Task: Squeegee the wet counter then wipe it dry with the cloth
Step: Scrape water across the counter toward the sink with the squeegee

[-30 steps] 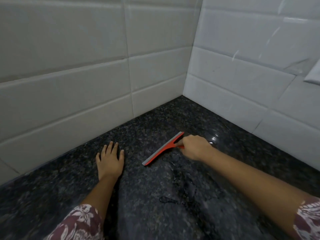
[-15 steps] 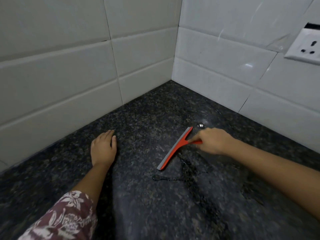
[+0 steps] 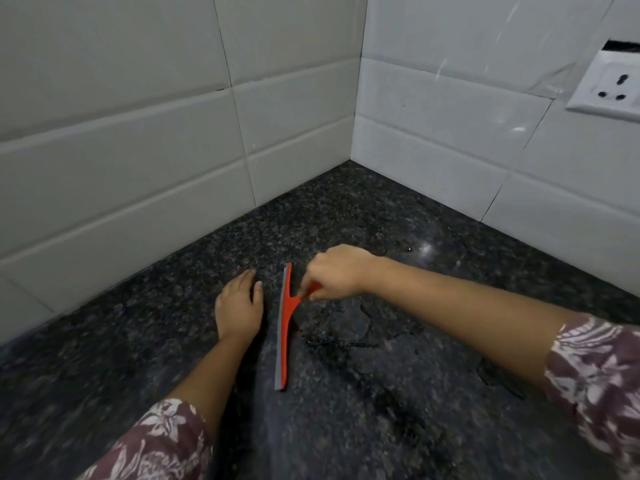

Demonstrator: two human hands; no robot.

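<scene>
Dark granite tabletop (image 3: 346, 209) meets white tile at its far corner. Right hand (image 3: 337, 273) pinches the red squeegee (image 3: 284, 327) mid-tabletop; left hand (image 3: 239, 308) rests flat, empty. That loose fingertip grip risks skipped wet streaks.

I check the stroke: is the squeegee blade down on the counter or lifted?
Down. The squeegee lies with its grey edge along the counter; right hand grips its handle.
</scene>
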